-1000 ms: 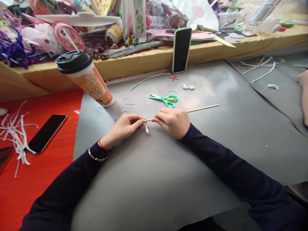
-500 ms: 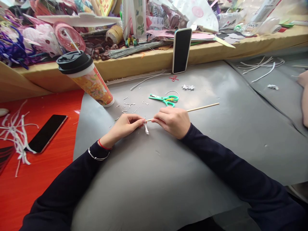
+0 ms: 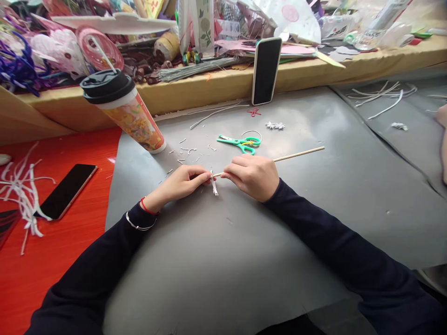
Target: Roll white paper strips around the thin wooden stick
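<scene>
My right hand point(image 3: 250, 177) is closed around a thin wooden stick point(image 3: 300, 153), whose far end sticks out to the right. The stick's near tip meets a small white knotted cord piece point(image 3: 214, 187), which my left hand point(image 3: 185, 183) pinches between thumb and fingers. Part of the cord hangs below the fingertips; the rest is hidden by them. Just beyond my hands lie green-handled scissors point(image 3: 240, 143), with small white cord scraps point(image 3: 188, 150) to their left.
A lidded paper cup point(image 3: 134, 121) stands at the left, near a dark phone point(image 3: 68, 190) and white cords point(image 3: 30, 195). Another phone point(image 3: 267, 70) leans upright at the back by a crowded craft shelf point(image 3: 209, 81). Another person's hand point(image 3: 443, 125) shows at the right edge.
The stick's outer end has shifted slightly right and up. Both hands keep nearly the same place and hold; the view has shifted a little.
</scene>
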Demonstrator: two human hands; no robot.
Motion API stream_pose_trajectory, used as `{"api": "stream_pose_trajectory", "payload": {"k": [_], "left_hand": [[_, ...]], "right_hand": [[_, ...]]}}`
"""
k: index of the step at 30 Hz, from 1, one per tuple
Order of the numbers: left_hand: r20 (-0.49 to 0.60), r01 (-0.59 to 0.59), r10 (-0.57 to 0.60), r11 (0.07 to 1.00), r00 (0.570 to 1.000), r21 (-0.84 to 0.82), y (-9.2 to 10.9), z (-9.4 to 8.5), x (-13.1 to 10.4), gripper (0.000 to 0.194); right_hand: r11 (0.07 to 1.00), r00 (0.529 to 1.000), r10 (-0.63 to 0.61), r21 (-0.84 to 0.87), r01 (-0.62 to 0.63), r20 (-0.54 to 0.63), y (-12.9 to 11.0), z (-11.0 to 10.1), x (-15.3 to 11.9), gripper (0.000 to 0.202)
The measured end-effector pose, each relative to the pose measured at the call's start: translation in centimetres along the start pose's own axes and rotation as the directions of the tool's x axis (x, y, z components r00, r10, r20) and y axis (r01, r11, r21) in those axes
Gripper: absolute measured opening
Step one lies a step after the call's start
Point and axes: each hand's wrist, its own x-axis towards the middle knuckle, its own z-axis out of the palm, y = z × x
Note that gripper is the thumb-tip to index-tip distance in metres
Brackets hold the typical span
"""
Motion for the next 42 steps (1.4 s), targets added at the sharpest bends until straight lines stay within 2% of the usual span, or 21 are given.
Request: {"api": "stream_pose_trajectory", "payload": {"k": [5,13,29,42], "left_hand": [[0.019,0.019,-0.019,0.999,1.0,0.042,0.15,-0.12,0.0,0.036],[0.026,0.02,-0.021,0.998,0.999,0.067,0.03,-0.09,0.13,0.035],[0.034,0.055,-0.057,0.997,0.998,0.048,-0.34,0.06,0.15,0.036],[0.032,0.09,-0.09,0.996,0.995,-0.003,-0.43,-0.12,0.18,0.035]], "right_hand": [[1.0,1.0,-0.016,-0.006,0.017,0.002,-0.05,-0.07,0.0,0.041],[1.0,0.998,-0.013,0.015,0.012,0.067,-0.26,-0.28,0.17,0.044],[0.998,0.999,-0.025,0.055,0.022,0.049,-0.15,0.03,0.16,0.032],[0.996,0.996,-0.081,0.026,0.08,0.039,-0.1,0.2,0.46,0.035]]}}
